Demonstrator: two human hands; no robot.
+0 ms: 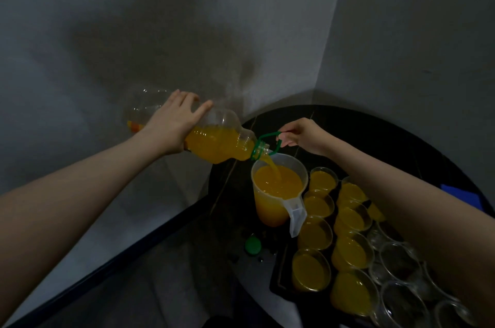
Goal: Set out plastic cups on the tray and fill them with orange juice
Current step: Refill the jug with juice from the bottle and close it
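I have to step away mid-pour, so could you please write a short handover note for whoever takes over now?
Left hand holds the body of the tilted clear plastic juice bottle; right hand grips its green carry handle.
Juice is streaming into the clear plastic jug, which stands on the dark round table beside the black tray.
Done: the cups nearer the jug are filled.
Left: the empty clear cups on the tray's right.
The green cap lies beside the tray.

The right forearm [417, 210] hides several cups [375, 210]; frame edge crops others.
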